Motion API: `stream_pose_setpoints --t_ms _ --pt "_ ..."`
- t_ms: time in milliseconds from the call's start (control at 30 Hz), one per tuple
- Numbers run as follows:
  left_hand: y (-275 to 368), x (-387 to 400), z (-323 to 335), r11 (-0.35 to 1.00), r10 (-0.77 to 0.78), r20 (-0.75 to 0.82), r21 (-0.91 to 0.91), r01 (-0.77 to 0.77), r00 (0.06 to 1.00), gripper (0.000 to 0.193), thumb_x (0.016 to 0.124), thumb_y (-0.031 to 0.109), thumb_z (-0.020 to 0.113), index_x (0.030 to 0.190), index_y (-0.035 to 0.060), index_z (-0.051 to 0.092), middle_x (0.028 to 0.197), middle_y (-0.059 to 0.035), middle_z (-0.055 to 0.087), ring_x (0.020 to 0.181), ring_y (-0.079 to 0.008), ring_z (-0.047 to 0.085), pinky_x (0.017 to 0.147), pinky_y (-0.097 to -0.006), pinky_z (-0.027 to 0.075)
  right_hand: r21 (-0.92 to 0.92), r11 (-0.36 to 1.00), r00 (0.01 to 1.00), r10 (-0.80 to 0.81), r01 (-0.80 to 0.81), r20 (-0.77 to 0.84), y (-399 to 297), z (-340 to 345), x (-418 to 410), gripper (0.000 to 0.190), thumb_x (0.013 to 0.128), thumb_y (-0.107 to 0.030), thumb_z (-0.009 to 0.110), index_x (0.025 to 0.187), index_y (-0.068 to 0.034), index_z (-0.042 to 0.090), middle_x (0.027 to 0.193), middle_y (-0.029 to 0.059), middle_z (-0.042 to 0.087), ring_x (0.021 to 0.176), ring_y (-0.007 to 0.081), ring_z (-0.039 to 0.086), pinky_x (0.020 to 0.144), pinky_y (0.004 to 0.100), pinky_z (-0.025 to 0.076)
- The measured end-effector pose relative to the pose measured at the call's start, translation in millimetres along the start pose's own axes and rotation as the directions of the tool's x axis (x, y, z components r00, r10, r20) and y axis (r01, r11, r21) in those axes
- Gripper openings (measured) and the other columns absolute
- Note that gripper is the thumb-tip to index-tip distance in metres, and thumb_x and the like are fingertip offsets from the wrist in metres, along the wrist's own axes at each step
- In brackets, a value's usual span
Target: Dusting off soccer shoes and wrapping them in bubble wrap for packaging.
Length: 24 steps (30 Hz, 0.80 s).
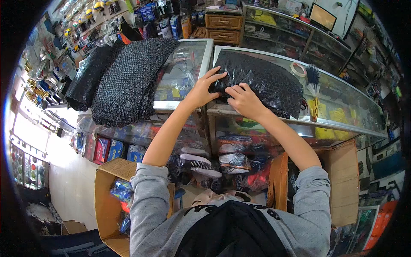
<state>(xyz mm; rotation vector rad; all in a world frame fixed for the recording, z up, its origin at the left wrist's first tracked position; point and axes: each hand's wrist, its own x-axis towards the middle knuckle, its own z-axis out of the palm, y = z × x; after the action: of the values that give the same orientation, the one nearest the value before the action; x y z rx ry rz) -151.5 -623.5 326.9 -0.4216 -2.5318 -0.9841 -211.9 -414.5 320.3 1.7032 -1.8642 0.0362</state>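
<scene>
A bundle wrapped in black bubble wrap lies on the glass display counter before me, its surface shiny and creased. At its left end, my left hand rests with fingers spread and the thumb apart, fingertips touching the wrap. My right hand is on the near left part of the same bundle, fingers curled against it. Whether those fingers pinch the wrap is hidden. What the bundle contains cannot be seen. To the left, a loose sheet of black bubble wrap drapes over the counter's near edge, beside a black bubble-wrap roll.
A tape roll and a feather-like duster lie right of the bundle. Packaged shoes sit beneath the glass. Open cardboard boxes flank me. A wooden drawer unit stands behind the counter.
</scene>
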Motion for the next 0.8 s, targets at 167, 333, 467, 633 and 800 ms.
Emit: stream_pose_setpoints --t_ms 167,333,467,633,800 --pt "0 -1 0 1.000 -0.014 -0.003 0.002 0.014 1.000 0.076 0.065 -0.001 0.075 0.135 0.0201 0.052 0.149 -0.0079 0.036 0.134 -0.0347 0.039 0.107 -0.0488 0.039 -0.117 0.993 0.999 -0.027 0.031 0.040 -4 6 2 0.010 0.079 -0.017 0.063 0.082 -0.008 0.068 0.113 0.0048 0.055 0.104 0.0194 0.050 0.093 0.0398 0.037" --pt "0 -2 0 1.000 0.009 -0.014 -0.002 -0.009 1.000 0.073 0.067 0.004 0.077 0.134 0.0188 0.054 0.150 -0.0082 0.035 0.134 -0.0342 0.038 0.107 -0.0477 0.037 -0.168 0.985 0.999 -0.045 0.042 -0.008 -2 7 1 0.015 0.079 -0.015 0.061 0.090 -0.006 0.066 0.112 0.0040 0.055 0.104 0.0188 0.050 0.095 0.0396 0.035" --pt "-2 0 -10 0.999 0.011 0.068 -0.032 -0.008 0.998 0.067 0.071 0.017 0.080 0.133 0.0183 0.055 0.151 -0.0087 0.033 0.136 -0.0334 0.036 0.108 -0.0474 0.035 -0.034 0.999 1.000 0.002 -0.002 0.006 3 0 -2 0.019 0.077 -0.013 0.063 0.095 -0.006 0.064 0.110 0.0035 0.054 0.104 0.0187 0.049 0.095 0.0388 0.034" --pt "-1 -3 -7 1.000 0.014 0.055 -0.025 -0.013 0.998 0.062 0.072 0.020 0.079 0.130 0.0169 0.058 0.148 -0.0123 0.036 0.133 -0.0351 0.040 0.107 -0.0444 0.037 0.042 0.999 1.000 0.006 -0.005 -0.007 10 -3 -13 0.022 0.074 -0.012 0.067 0.095 -0.006 0.064 0.111 0.0036 0.053 0.104 0.0192 0.049 0.096 0.0383 0.035" --pt "10 -11 7 0.998 -0.063 -0.029 -0.023 0.063 0.998 0.059 0.073 0.015 0.078 0.129 0.0163 0.059 0.147 -0.0119 0.038 0.133 -0.0352 0.039 0.106 -0.0485 0.038 0.112 0.993 0.995 0.044 -0.034 -0.087 -1 -3 -16 0.022 0.073 -0.016 0.068 0.093 -0.007 0.063 0.109 0.0045 0.054 0.102 0.0201 0.050 0.095 0.0395 0.035"
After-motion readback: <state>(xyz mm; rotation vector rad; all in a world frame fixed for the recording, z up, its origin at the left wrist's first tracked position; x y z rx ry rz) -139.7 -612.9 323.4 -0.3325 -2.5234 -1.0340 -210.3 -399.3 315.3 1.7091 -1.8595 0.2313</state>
